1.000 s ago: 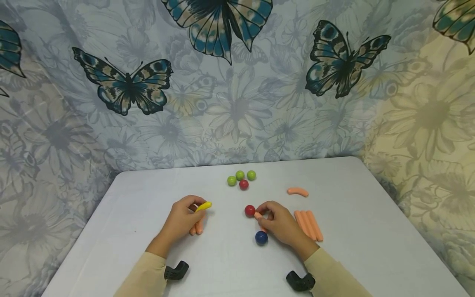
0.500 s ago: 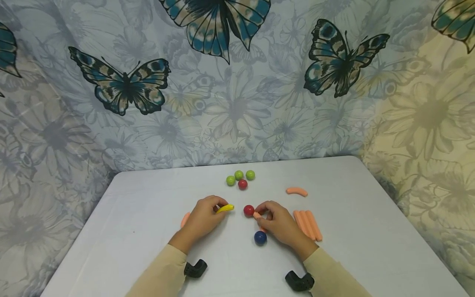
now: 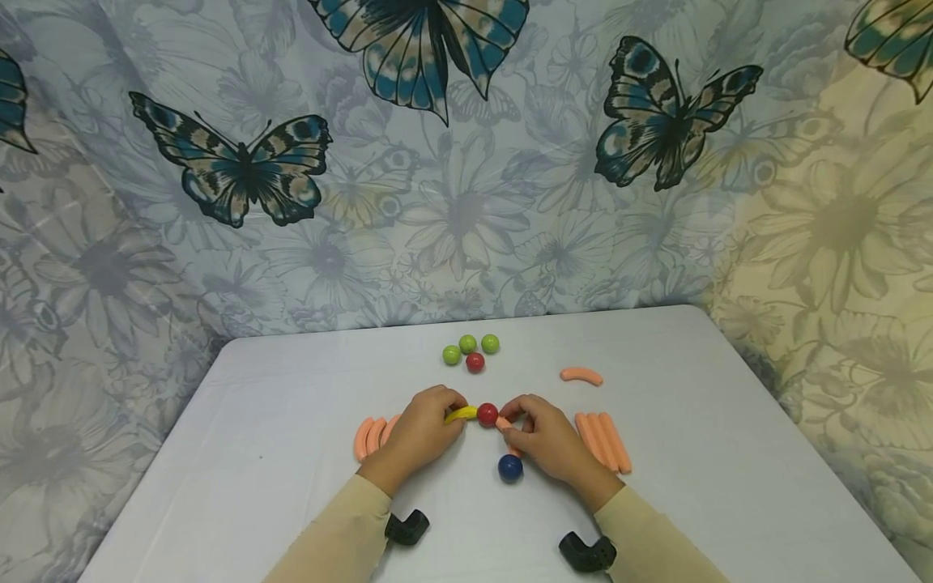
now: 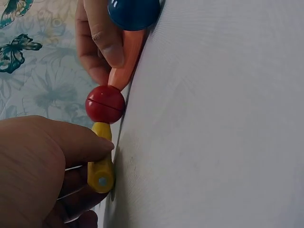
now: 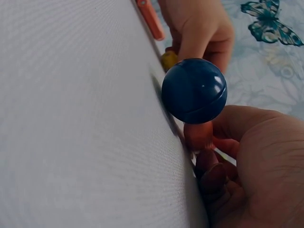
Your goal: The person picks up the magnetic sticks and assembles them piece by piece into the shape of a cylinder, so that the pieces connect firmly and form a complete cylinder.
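Observation:
My left hand (image 3: 426,431) pinches a short yellow rod (image 4: 99,172) between thumb and fingers; a small silver disc shows in its near end. The rod's far end meets a red ball (image 4: 105,104), which has a seam round it. From the ball's other side runs a curved orange rod (image 4: 127,59), pinched by my right hand (image 3: 548,436). At that rod's other end is a larger dark blue ball (image 5: 194,90). Ball, rods and blue ball form one bent chain low over the white table. My right fingers cover part of the orange rod.
Several curved orange rods (image 3: 362,439) lie left of my left hand, partly hidden by it. Straight orange rods (image 3: 603,442) lie side by side at the right, with a curved orange rod (image 3: 581,375) behind. Three green balls (image 3: 468,344) and another red ball (image 3: 475,362) sit farther back.
My left hand has moved right with the yellow rod, from over the left orange rods to the red ball, where the rod's end now meets it. My right hand has stayed in place.

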A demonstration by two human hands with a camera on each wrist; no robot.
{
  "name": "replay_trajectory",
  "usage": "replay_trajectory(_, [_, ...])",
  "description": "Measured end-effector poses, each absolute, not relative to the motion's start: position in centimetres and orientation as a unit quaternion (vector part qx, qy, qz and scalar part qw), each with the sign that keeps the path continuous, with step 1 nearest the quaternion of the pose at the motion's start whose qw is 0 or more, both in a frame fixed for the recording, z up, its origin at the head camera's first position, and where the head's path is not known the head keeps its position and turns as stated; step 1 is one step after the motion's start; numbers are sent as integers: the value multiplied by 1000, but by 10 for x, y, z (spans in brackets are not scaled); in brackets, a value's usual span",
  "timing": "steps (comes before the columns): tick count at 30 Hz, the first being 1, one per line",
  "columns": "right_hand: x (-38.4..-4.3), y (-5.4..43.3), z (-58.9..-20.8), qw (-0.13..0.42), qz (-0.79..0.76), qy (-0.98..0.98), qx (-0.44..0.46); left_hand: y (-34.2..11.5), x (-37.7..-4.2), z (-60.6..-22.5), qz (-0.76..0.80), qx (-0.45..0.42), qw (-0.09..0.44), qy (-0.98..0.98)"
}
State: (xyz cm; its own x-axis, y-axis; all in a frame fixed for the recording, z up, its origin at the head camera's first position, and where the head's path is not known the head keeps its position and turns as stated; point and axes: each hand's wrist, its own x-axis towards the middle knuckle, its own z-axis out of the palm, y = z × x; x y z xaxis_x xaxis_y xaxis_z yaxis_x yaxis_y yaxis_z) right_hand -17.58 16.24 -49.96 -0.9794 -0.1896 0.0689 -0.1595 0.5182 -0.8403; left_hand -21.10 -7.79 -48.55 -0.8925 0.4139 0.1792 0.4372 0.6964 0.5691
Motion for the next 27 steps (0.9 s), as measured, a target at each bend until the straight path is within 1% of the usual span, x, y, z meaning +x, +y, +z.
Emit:
replay_trajectory(4, [-175,162,-499,14,-478,873,-99,-78,-210,-486,-320,-229,21,-919])
replay_trajectory(13, [-174,161,-499,13,-477,874,-89,-80,-211,-487,-339,-220,4,-915])
replay_trajectory(27, [-175,161,-499,4,-479,874,-87,-84,-211,-487,-360,-219,19,-907])
